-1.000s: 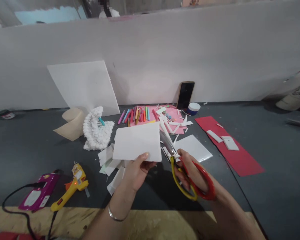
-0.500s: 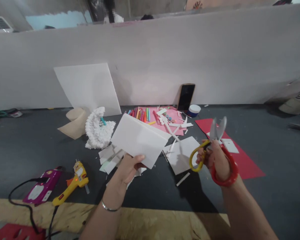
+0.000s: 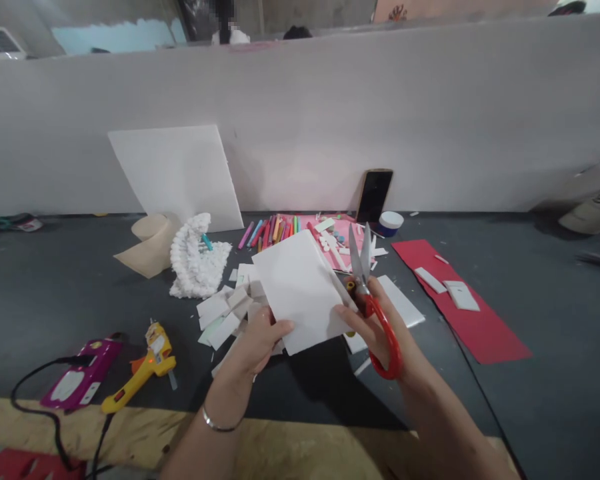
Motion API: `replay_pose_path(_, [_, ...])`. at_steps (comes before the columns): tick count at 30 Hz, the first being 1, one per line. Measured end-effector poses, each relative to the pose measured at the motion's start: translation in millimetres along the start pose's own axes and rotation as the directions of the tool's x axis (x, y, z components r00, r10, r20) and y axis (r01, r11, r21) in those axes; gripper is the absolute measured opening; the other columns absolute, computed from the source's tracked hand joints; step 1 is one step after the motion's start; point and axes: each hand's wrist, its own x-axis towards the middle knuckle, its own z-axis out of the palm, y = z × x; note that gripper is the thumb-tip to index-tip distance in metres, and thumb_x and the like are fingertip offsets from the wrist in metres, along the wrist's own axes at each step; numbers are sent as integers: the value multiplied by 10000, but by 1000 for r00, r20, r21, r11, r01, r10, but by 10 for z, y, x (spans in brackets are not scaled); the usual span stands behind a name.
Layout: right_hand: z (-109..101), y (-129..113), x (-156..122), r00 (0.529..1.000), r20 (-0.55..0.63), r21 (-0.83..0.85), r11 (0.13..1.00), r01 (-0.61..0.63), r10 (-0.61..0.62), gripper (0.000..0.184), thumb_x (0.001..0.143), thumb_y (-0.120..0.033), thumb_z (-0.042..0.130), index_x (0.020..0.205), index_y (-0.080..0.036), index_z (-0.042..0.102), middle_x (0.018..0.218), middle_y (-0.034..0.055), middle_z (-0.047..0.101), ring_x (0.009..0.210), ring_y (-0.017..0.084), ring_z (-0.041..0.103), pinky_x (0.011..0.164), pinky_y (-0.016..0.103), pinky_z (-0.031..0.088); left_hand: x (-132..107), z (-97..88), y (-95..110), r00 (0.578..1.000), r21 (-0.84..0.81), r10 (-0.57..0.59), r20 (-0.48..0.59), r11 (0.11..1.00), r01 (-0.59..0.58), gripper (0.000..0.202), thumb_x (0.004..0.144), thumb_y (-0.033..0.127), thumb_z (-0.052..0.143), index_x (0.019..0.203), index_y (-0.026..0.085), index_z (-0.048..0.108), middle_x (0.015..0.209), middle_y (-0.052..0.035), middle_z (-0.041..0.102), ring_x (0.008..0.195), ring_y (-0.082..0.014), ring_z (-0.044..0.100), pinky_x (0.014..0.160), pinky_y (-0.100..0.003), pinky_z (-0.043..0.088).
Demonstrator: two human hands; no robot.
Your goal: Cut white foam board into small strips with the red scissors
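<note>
My left hand (image 3: pixel 264 337) grips the lower left edge of a folded white sheet of card (image 3: pixel 300 287), thumb on top, holding it above the table. In my right hand (image 3: pixel 380 327) is a pair of scissors (image 3: pixel 389 343) with red and yellow handles. Their blades point up and stand a little apart, to the right of the card. Fingers of my right hand also touch the card's right edge. Beneath the card lie cut white paper pieces (image 3: pixel 225 327), partly hidden, and another white sheet (image 3: pixel 400 303) lies to the right.
A yellow glue gun (image 3: pixel 143 373) and purple power box (image 3: pixel 83 377) with cords lie left. Behind are a white fluffy arch (image 3: pixel 193 263), crayons (image 3: pixel 275 232), a phone (image 3: pixel 375 197) and a small jar (image 3: pixel 391 223). Red paper (image 3: pixel 485 327) with white pieces lies right.
My right hand has moved left with the scissors, from over the red paper to the card's right edge. The card has turned and shifted slightly right in my left hand.
</note>
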Motion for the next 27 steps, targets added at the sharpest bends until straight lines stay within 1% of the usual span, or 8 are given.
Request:
replay_pose_path(2, [41,-10,-18,999,36,44,998,-33,31,421,838,-441,710,1173,-282,509,929,4,656,805,192,626,709,318,511,-14,30,-4,999,-20,14,-44,1000,-15,466,555,271,866,973,117,731,966,-147,784,954,-329,715,859,-408,552])
replay_pose_path(6, [109,-25,-43,995,51,122,988,-97,91,436,847,-433,706,1196,-285,491,1013,17,680,886,208,652,758,330,536,-30,129,-34,973,-60,99,-207,992,-113,404,626,250,791,1015,163,724,1012,-110,779,999,-291,703,866,-366,557])
replay_pose_path(11, [119,35,-26,992,87,133,986,-104,93,527,807,-479,745,1208,-263,481,934,13,667,846,207,646,755,326,530,-12,186,1,935,-97,129,-331,981,-170,438,698,221,705,1135,224,678,1057,-59,762,1032,-272,689,851,-385,589])
replay_pose_path(15, [-86,108,-127,989,115,16,995,-98,96,457,884,-544,648,1192,-233,516,830,3,628,712,176,600,683,306,500,19,93,61,891,-85,187,-414,967,-242,512,721,216,692,1227,234,621,1114,-66,742,990,-269,696,758,-369,615])
replay_pose_path(18, [-295,101,-286,960,233,-147,981,-126,158,396,944,-567,537,1146,-226,551,870,39,661,728,189,608,680,307,494,32,30,71,869,-79,223,-441,955,-285,486,743,236,691,1223,252,612,1174,-78,722,1007,-279,688,683,-341,613])
replay_pose_path(20, [-375,48,-379,933,311,-278,956,-92,180,372,957,-557,516,1139,-234,554,893,43,671,740,191,606,674,298,484,39,19,65,862,-68,238,-449,952,-298,464,753,247,690,1209,266,613,1196,-78,711,1023,-287,683,651,-327,607])
replay_pose_path(24, [-322,-105,-433,894,423,-387,922,31,148,290,990,-517,458,1038,-242,535,812,8,638,681,168,564,639,276,449,54,47,43,861,-66,245,-445,950,-304,490,745,237,686,1225,282,600,1197,-67,707,986,-268,687,629,-322,603])
replay_pose_path(27, [-208,-157,-397,899,424,-391,918,71,111,289,990,-520,453,954,-240,512,761,-7,623,635,155,537,616,268,429,59,81,26,867,-80,240,-436,950,-303,533,740,233,683,1262,272,584,1185,-74,710,962,-248,689,666,-330,608])
